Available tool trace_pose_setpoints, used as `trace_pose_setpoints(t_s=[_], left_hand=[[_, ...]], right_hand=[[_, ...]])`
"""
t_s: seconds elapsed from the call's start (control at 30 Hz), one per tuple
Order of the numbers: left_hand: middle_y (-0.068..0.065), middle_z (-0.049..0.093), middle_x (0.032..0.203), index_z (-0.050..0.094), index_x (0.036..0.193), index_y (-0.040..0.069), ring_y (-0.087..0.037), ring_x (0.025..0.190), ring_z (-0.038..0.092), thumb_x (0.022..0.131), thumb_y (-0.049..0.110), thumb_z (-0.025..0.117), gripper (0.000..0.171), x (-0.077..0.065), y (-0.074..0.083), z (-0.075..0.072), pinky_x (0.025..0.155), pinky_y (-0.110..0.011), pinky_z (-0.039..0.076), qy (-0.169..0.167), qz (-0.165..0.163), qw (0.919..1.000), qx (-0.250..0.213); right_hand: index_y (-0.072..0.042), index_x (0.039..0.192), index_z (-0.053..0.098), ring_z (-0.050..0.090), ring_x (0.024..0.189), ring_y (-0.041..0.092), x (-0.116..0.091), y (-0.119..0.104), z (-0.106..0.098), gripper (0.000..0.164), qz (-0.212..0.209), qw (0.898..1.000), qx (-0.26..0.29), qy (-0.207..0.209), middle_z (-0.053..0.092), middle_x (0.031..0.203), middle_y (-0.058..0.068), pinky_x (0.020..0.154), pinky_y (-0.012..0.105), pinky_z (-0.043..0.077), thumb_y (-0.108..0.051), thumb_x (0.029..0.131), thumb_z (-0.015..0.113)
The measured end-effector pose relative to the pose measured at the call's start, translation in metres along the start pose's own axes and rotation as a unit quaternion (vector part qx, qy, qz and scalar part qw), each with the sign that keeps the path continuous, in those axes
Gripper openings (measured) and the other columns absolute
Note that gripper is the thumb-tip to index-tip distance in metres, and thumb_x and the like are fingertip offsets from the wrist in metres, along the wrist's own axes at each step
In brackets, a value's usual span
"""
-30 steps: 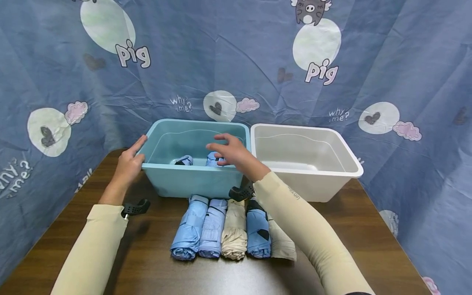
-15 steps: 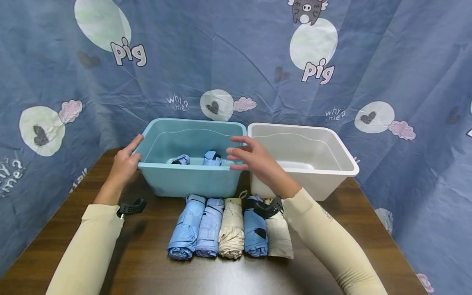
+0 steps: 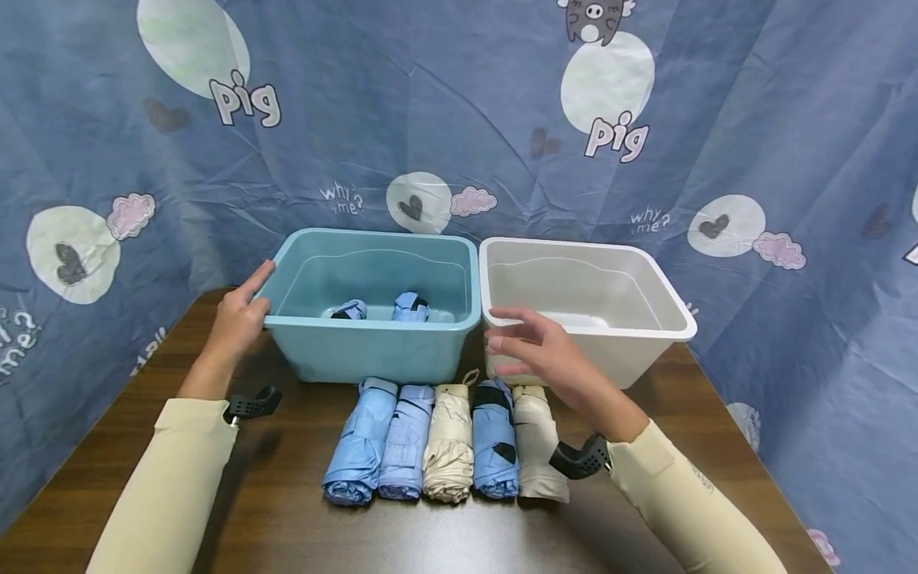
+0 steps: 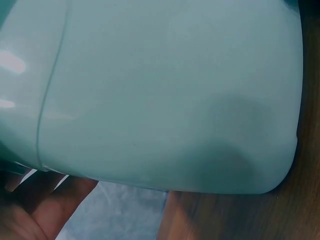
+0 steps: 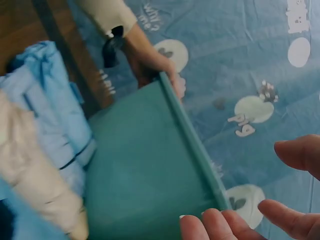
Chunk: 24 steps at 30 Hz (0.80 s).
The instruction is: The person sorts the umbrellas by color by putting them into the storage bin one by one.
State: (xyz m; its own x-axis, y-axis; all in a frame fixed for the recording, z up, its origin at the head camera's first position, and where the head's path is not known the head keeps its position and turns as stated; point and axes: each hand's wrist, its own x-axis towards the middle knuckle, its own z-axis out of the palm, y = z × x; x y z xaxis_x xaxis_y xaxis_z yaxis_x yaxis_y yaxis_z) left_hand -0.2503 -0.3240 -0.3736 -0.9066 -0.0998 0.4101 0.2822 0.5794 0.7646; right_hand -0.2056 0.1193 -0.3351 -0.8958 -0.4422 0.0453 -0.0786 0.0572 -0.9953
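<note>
My left hand grips the left rim of a teal bin; the left wrist view shows fingers at the bin's edge. Two blue bundles, one a rolled umbrella, the other partly hidden, lie inside. My right hand hovers in front of the white bin, fingers loosely bent and holding nothing. Below it, a row of rolled umbrellas lies on the table: a light blue one, a periwinkle one, a cream one, a blue-and-black one and a beige one, the nearest to this hand.
Both bins stand side by side at the back of the brown wooden table. Behind them hangs a blue printed cloth. The table's right edge slopes away beyond the white bin.
My right hand has moved from over the teal bin rightward and down toward the front of the white bin. The left hand has stayed on the teal rim. The view has shifted slightly.
</note>
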Motion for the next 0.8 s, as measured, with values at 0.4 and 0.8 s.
trace_pose_setpoints(t_s=[0.4, 0.8], left_hand=[[-0.007, 0.028, 0.156, 0.034, 0.150, 0.011, -0.027, 0.143, 0.022, 0.088, 0.004, 0.034, 0.062, 0.000, 0.003, 0.001, 0.113, -0.045, 0.018, -0.005, -0.004, 0.9999, -0.010], [-0.007, 0.031, 0.154, 0.037, 0.149, 0.011, -0.025, 0.142, 0.024, 0.087, 0.003, 0.035, 0.063, 0.001, 0.003, 0.001, 0.111, -0.035, 0.021, 0.000, -0.004, 1.0000, -0.008]], right_hand=[[-0.001, 0.143, 0.039, 0.056, 0.115, 0.038, -0.042, 0.045, -0.031, 0.060, 0.046, 0.999, -0.026, 0.007, 0.048, 0.133, 0.030, 0.083, 0.045, 0.052, -0.019, 0.092, 0.064], [0.002, 0.142, 0.038, 0.057, 0.113, 0.040, -0.067, 0.081, -0.047, 0.060, 0.089, 0.994, -0.046, 0.045, 0.050, 0.129, 0.031, 0.084, 0.048, 0.052, -0.021, 0.093, 0.063]])
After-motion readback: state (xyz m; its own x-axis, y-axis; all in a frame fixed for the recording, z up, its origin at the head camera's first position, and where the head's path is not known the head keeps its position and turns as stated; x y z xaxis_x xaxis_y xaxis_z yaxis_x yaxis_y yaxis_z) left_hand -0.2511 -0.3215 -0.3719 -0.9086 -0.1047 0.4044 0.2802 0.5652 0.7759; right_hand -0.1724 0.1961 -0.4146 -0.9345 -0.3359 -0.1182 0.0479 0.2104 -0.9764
